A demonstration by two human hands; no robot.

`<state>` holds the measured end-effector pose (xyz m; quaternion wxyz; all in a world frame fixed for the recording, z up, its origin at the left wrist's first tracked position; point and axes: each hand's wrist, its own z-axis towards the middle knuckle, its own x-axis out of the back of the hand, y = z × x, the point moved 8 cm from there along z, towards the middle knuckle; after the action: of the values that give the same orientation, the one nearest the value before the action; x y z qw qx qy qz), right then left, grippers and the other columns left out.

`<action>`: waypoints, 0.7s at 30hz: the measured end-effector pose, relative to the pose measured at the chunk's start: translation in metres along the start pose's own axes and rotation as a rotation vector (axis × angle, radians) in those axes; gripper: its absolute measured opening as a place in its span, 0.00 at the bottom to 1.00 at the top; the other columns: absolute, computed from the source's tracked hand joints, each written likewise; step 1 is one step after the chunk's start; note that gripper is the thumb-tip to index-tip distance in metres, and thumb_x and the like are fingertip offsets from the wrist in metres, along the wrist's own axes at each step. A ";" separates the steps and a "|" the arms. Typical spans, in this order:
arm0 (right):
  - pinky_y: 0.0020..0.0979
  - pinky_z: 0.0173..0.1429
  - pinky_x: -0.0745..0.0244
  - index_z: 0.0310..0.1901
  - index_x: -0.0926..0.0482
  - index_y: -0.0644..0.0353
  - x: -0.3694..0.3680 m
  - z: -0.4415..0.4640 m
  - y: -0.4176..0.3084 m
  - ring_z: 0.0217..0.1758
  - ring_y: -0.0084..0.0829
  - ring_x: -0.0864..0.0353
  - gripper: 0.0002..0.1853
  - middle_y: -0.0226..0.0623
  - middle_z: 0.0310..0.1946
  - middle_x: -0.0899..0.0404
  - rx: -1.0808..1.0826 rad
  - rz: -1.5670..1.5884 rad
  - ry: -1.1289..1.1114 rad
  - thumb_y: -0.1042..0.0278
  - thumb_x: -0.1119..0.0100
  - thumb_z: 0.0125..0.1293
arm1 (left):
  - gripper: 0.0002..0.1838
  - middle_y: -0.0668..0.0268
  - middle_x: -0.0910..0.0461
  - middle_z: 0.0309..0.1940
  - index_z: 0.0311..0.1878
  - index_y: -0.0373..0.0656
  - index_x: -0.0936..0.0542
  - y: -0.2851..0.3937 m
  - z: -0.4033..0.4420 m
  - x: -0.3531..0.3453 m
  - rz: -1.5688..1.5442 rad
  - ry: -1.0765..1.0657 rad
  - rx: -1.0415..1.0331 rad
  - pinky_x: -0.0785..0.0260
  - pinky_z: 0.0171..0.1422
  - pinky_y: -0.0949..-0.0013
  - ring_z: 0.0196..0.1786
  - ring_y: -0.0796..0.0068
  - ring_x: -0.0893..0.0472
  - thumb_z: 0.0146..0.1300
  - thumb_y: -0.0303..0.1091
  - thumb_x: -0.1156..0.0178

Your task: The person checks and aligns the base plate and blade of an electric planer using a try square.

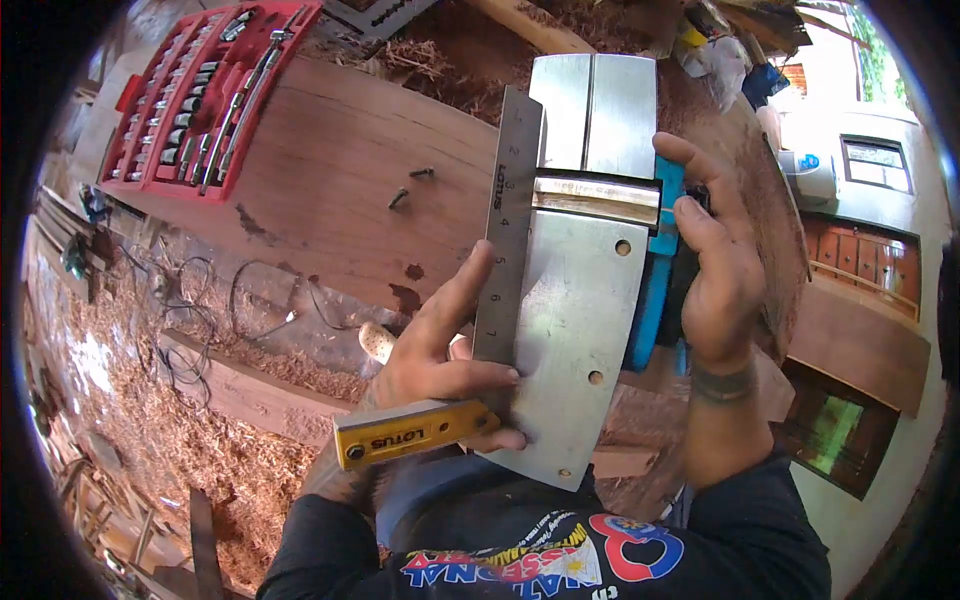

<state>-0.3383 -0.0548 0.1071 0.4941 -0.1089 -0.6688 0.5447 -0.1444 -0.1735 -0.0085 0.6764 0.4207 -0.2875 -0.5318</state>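
Observation:
My left hand (430, 350) grips a try square with a yellow stock (400, 435) marked LOTUS. Its steel ruled blade (503, 230) runs lengthwise along the left side of the planer's sole, across the cutter slot. The electric hand planer (575, 310) is turned sole up, with a bright metal base and a blue and black body on its right side. My right hand (725, 255) is closed around that blue side near the cutter slot, thumb and index finger at its edge. Much of the planer's body is hidden under the sole.
A red socket-set case (205, 100) lies at the far left of the wooden board (350, 170). Two small dark bolts (410, 188) rest on the board. Wood shavings (230, 480) and a dark cable (195, 340) cover the ground at left. A building stands at right.

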 end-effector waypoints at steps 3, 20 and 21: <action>0.29 0.68 0.27 0.67 0.23 0.72 -0.001 0.001 0.003 0.59 0.27 0.19 0.23 0.44 0.63 0.18 -0.023 0.068 0.010 0.71 0.54 0.76 | 0.30 0.23 0.45 0.80 0.48 0.52 0.14 0.002 0.002 0.001 0.033 -0.001 -0.029 0.37 0.79 0.40 0.80 0.22 0.35 0.48 0.56 0.14; 0.32 0.73 0.29 0.70 0.27 0.74 -0.003 -0.006 0.013 0.64 0.30 0.19 0.32 0.48 0.65 0.20 -0.040 0.237 0.010 0.71 0.53 0.64 | 0.29 0.24 0.39 0.77 0.45 0.52 0.17 0.010 0.003 -0.001 0.137 -0.055 -0.087 0.30 0.72 0.36 0.72 0.21 0.27 0.47 0.55 0.15; 0.32 0.73 0.29 0.71 0.28 0.74 -0.003 -0.006 0.013 0.64 0.30 0.19 0.33 0.48 0.65 0.20 -0.035 0.244 0.005 0.71 0.53 0.64 | 0.28 0.24 0.39 0.77 0.44 0.51 0.17 0.010 0.002 -0.001 0.132 -0.049 -0.091 0.30 0.72 0.36 0.72 0.22 0.27 0.47 0.55 0.15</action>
<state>-0.3375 -0.0483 0.0942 0.4240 -0.1996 -0.6586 0.5888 -0.1419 -0.1723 0.0011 0.7211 0.3566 -0.3068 -0.5086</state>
